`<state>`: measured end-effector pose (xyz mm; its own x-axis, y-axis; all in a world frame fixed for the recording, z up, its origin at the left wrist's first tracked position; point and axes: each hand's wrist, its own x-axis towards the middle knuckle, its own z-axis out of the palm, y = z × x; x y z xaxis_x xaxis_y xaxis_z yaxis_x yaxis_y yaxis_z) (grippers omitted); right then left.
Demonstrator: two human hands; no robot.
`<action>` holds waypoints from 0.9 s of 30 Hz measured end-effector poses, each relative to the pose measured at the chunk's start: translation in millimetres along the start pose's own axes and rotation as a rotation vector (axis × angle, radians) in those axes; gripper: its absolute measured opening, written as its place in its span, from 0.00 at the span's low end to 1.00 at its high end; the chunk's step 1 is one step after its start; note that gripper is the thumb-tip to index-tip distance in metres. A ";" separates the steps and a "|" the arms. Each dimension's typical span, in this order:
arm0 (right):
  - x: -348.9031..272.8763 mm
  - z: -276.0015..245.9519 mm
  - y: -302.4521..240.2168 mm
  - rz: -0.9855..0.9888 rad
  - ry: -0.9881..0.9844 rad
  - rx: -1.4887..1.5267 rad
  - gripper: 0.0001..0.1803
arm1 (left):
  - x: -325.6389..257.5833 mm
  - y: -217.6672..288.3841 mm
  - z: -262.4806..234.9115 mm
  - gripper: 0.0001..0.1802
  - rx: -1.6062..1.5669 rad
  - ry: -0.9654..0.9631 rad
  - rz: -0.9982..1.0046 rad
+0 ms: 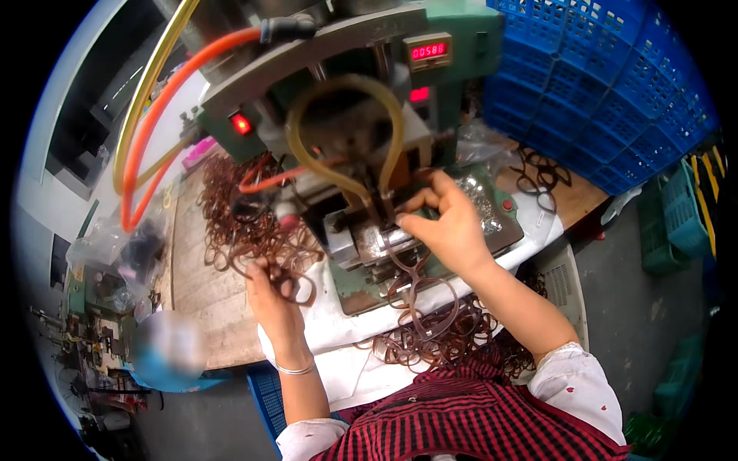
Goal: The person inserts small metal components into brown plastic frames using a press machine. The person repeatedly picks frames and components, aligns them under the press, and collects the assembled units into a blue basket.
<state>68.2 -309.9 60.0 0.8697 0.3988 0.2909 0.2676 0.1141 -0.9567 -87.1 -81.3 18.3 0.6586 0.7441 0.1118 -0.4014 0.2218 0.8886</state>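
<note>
My left hand [270, 296] is closed round a brown eyeglass frame [306, 290], beside a heap of similar frames [234, 203] on the table. At the green bench machine [453, 69], my right hand [448, 227] pinches thumb and forefinger together close to the metal clamp [361, 242]. Just below those fingers, another brown eyeglass frame [415, 270] reaches down from the clamp; its upper end is partly hidden by the fingertips. More brown frames [461, 330] lie piled in front of me, at the apron's edge.
Orange hose [146, 115] and a looped yellowish tube [296, 115] run about the machine. Blue plastic crates [592, 84] stack at the far right. Several frames [542, 173] lie right of the machine. White sheeting [346, 326] covers the near edge; a wooden tabletop [204, 307] extends left.
</note>
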 end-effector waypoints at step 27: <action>-3.9 -79.6 79.4 -0.231 0.352 -0.992 0.05 | -34.3 -12.2 110.5 0.17 0.804 -0.777 1.286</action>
<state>119.0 -374.8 -16.5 0.7830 0.1596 0.6013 0.5197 -0.6989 -0.4913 -34.5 -179.2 52.7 0.4209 -0.3386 0.8416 -0.6450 -0.7640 0.0152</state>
